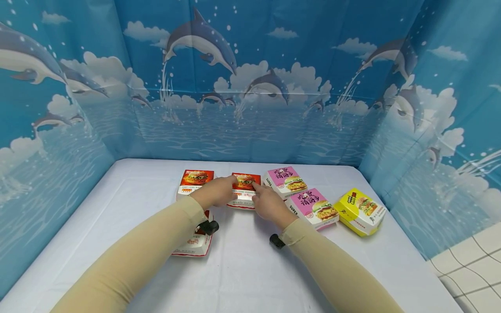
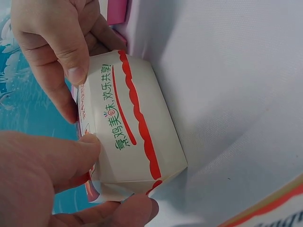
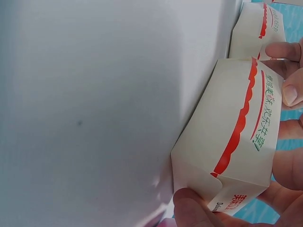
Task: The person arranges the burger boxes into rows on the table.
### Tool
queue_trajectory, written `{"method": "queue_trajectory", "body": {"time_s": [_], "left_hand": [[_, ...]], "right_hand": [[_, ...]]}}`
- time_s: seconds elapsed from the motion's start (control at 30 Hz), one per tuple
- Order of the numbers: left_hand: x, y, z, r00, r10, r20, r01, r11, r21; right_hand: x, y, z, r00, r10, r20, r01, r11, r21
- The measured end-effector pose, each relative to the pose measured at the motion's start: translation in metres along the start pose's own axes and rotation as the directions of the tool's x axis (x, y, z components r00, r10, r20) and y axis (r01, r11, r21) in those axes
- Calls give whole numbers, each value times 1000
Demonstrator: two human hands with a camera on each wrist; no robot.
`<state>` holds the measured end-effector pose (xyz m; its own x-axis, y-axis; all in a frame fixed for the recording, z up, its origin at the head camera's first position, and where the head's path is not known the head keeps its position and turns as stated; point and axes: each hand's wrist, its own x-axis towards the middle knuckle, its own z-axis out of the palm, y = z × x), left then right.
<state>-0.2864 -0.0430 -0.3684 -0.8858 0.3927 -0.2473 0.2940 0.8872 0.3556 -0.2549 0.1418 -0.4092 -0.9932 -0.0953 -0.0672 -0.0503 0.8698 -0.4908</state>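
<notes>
A red-and-white cardboard burger box (image 1: 244, 197) sits mid-table toward the back, its printed white front filling much of the left wrist view (image 2: 130, 118). My left hand (image 1: 219, 191) grips its left end, thumb on the upper edge and fingers curled at the corner. At the other end my right hand (image 1: 270, 204) holds it, with a thumb on the upper edge in the left wrist view and fingertips around the lower corner in the right wrist view. A matching burger box (image 1: 195, 177) stands just left of my left hand. Another (image 1: 193, 245) lies nearer, partly hidden under my left wrist.
Two pink-and-white burger boxes (image 1: 287, 181) (image 1: 313, 208) lie right of my right hand, one in front of the other. A yellow-and-white burger box (image 1: 360, 211) stands farther right. Behind the white-covered table (image 1: 242, 269) hangs a blue dolphin-print curtain (image 1: 250, 130).
</notes>
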Motion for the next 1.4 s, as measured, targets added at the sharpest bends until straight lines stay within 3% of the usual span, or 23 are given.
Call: {"method": "queue_trajectory", "body": {"time_s": [1.4], "left_hand": [[4,-3,4,999,-34,-10,34,999,-19]], "right_hand": [[7,1,-2,999,27,43,-29,999,35]]}}
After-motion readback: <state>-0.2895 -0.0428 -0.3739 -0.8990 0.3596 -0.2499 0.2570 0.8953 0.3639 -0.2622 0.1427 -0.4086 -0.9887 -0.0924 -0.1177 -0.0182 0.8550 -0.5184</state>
